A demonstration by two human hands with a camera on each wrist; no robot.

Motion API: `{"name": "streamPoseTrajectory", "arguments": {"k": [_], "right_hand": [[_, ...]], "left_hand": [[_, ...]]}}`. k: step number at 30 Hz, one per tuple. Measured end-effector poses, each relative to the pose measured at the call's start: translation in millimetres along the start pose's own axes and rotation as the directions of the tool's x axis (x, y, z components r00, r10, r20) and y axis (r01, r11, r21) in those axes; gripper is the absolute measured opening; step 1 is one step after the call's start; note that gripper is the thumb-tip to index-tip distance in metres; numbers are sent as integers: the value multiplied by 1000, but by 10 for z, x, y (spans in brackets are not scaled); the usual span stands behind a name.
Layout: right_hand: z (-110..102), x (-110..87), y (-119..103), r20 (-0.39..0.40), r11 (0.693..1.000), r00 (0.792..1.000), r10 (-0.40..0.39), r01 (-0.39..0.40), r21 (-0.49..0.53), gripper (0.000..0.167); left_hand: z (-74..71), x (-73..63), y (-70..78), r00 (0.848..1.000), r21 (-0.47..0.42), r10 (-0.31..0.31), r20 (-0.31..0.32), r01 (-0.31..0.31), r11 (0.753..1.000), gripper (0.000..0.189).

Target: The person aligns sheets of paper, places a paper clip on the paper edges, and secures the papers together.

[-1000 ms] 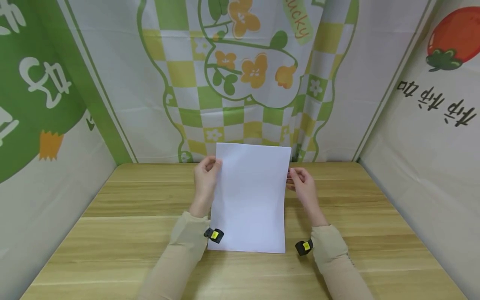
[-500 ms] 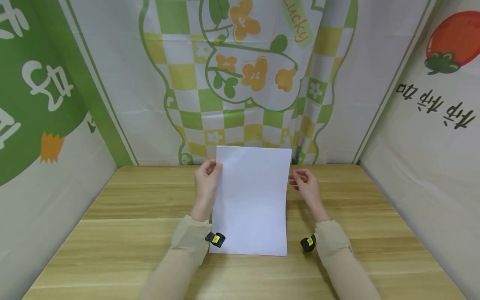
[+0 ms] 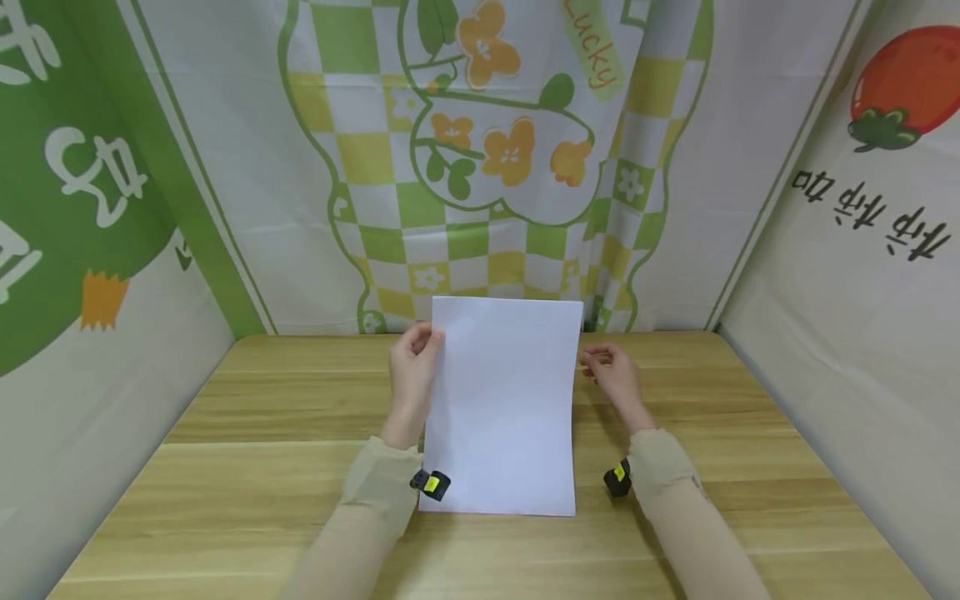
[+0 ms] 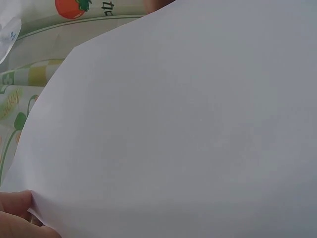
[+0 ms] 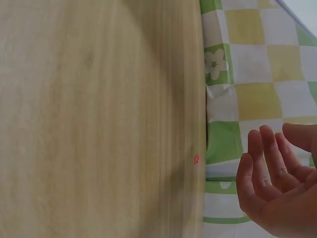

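A blank white sheet of paper (image 3: 502, 408) stands tilted up over the table in the head view, its upper part raised. My left hand (image 3: 412, 367) pinches its left edge near the top between thumb and fingers; the left wrist view shows the thumb and fingers (image 4: 20, 201) on a corner of the paper (image 4: 168, 119), which fills most of that view. Just beyond the sheet's right edge is my right hand (image 3: 615, 375), apart from it. In the right wrist view the right hand (image 5: 277, 183) has loosely bent fingers and holds nothing.
The wooden table (image 3: 262, 475) ends at a printed curtain (image 3: 382, 200) behind it. Fabric walls rise on the left (image 3: 172, 367) and right (image 3: 832, 325). A small red mark (image 5: 196, 159) lies near the table's far edge. Black wrist cameras (image 3: 618, 478) sit on both sleeves.
My right hand has drawn slightly right, away from the paper's right edge. The left hand keeps its pinch on the sheet, and the whole view has shifted a little downward.
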State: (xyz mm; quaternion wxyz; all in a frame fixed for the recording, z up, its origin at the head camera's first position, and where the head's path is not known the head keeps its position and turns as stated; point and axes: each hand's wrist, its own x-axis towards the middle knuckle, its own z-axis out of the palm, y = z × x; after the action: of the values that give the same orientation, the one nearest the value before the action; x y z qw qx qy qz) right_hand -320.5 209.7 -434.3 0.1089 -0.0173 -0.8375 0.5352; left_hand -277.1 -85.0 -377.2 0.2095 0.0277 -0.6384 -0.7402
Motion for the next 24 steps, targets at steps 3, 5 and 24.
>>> {"name": "streamPoseTrajectory", "arguments": {"k": [3,5,24], "right_hand": [[9,26,34,8,999,1000,7,-7,-38,26],[15,40,52,14,999,1000,17,-16,-47,25],[15,180,184,18,984,999,48,-44,-173,20]], "left_hand": [[-4,-10,-1,1000,-5,-2,-3,2,1000,14],[-6,-14,-1,1000,-7,-2,-6,2,1000,14],[8,-20,22,1000,-21,12,-16,-12,1000,13]]}}
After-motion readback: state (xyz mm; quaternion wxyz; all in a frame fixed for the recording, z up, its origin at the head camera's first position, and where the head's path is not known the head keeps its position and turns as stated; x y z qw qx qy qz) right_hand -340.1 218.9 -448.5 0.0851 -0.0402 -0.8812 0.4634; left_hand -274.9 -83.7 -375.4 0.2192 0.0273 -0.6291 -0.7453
